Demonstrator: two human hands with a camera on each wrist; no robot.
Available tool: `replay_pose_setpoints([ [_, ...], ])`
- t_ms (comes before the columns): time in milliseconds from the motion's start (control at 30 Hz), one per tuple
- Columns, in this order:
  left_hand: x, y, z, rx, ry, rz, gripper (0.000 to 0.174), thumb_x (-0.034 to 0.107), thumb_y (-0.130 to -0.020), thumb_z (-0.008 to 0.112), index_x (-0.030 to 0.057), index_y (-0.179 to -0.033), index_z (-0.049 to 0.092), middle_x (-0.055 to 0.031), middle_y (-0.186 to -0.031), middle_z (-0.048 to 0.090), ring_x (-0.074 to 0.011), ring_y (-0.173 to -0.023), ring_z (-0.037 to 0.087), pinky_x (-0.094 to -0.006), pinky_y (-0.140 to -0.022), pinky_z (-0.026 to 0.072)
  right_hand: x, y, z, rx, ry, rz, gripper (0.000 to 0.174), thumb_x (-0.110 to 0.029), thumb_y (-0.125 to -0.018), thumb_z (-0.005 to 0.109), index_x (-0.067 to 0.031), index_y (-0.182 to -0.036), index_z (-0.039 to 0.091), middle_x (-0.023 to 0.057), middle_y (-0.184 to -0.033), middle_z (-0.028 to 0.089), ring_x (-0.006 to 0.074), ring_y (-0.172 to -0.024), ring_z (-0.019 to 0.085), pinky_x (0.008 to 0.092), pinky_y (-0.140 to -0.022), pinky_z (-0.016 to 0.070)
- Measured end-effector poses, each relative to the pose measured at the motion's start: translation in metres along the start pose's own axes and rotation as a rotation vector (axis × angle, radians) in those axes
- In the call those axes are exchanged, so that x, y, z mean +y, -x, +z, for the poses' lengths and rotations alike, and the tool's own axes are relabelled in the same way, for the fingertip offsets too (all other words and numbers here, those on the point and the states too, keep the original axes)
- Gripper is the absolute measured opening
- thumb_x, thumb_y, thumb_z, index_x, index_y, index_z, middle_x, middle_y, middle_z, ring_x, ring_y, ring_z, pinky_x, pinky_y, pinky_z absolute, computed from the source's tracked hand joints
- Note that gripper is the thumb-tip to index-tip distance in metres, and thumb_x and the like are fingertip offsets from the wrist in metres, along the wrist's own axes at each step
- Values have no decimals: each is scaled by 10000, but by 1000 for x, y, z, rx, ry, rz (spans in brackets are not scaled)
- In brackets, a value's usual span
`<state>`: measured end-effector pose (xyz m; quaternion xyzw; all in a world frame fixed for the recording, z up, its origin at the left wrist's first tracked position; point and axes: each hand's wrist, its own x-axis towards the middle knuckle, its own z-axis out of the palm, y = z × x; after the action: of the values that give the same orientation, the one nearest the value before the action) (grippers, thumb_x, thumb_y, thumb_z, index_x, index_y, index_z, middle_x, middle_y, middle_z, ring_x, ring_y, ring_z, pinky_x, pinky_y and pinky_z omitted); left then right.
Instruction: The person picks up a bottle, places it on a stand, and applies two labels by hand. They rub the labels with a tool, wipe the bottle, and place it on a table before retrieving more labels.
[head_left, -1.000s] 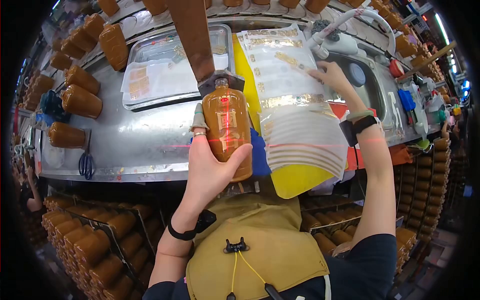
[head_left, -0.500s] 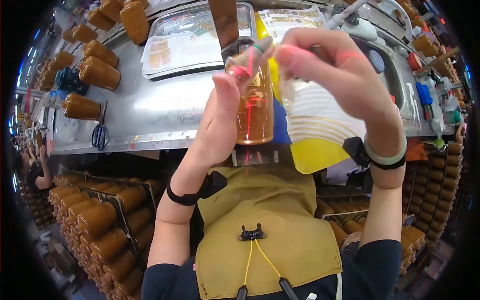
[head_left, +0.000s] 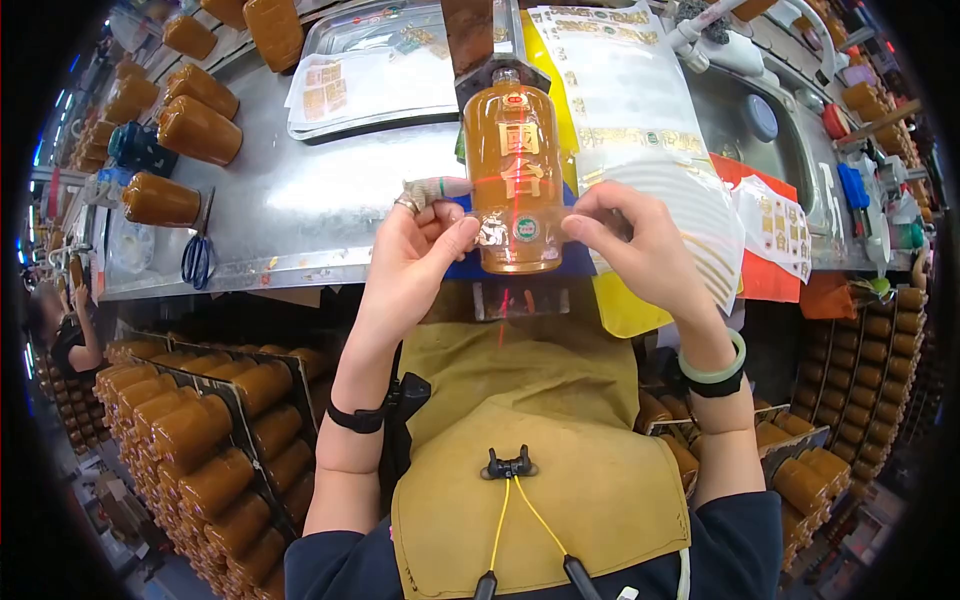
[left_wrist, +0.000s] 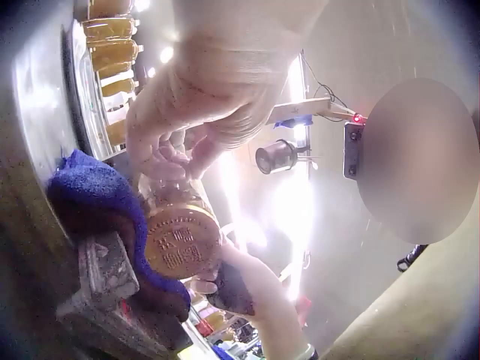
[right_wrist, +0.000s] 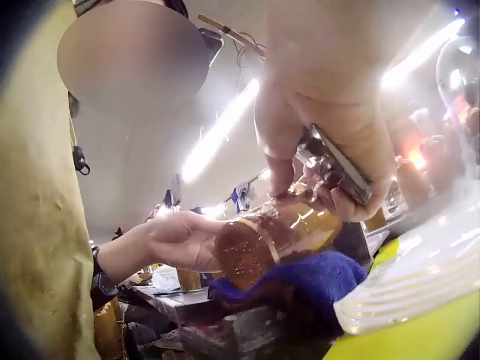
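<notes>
A brown glazed bottle with gold characters lies with its neck against a bracket and its base toward me. Across its lower body stretches a clear decal film with a green round emblem. My left hand pinches the film's left end; its index finger wears a pale finger cot. At the opposite end my right hand pinches the film between thumb and fingers. A dark flat tool is tucked in the right palm in the right wrist view. Under the bottle is a blue cloth.
Printed decal sheets lie on a yellow board to the right, with a sink beyond. To the left are a metal tray, scissors and several brown bottles. Racked bottles stand below.
The left hand let go of the bottle, and the right hand came back from the decal sheets. Both hands met above the bottle, then spread the film across its lower part.
</notes>
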<state>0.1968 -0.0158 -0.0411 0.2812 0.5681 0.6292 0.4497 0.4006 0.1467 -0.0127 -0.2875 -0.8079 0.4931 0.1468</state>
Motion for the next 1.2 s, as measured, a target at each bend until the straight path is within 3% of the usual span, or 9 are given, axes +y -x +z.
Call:
replay_pose_setpoints([
  [133,-11,-3,0,-25,39,26,325,53,-999,679,-8,-1285,536,-40,-1031,629,-98,-924,608,-261,-787,499,10,1,8,-10,-59,61,159,-151,-980,709,5,-970,683,-49,-787,590,23,-707,473,224,-625,386],
  [200,-14,-3,0,-16,74,22,351,55,-995,686,-9,-1305,534,-49,-1027,636,-100,-926,613,-264,-800,504,18,1,12,-7,-191,106,155,-143,-994,697,7,-1023,674,-32,-879,639,31,-811,551,217,-706,443],
  [300,-10,-2,0,-22,52,9,385,59,-989,698,-11,-1326,525,-49,-1006,644,-102,-920,618,-267,-804,506,26,-1,11,-29,-292,134,160,-140,-1005,687,6,-1064,663,-17,-957,662,48,-919,590,224,-789,470],
  [633,-11,-2,1,0,95,-32,410,62,-976,718,-10,-1334,531,-45,-982,659,-99,-903,615,-266,-805,505,30,-2,14,-41,-276,152,182,-179,-1032,659,0,-1062,660,-32,-940,631,44,-892,538,223,-800,451],
  [700,-11,-2,1,-3,110,-32,407,66,-976,719,-10,-1330,534,-48,-977,663,-99,-900,616,-265,-803,504,28,-2,15,-17,-295,179,209,-193,-979,678,5,-1044,683,36,-928,695,102,-897,601,282,-843,496],
  [1200,-12,-2,1,7,78,-25,396,56,-986,702,-18,-1337,533,-69,-992,681,-104,-882,617,-268,-789,505,34,-2,18,3,-368,131,219,-201,-981,681,12,-1028,692,46,-929,698,108,-897,607,289,-851,497],
])
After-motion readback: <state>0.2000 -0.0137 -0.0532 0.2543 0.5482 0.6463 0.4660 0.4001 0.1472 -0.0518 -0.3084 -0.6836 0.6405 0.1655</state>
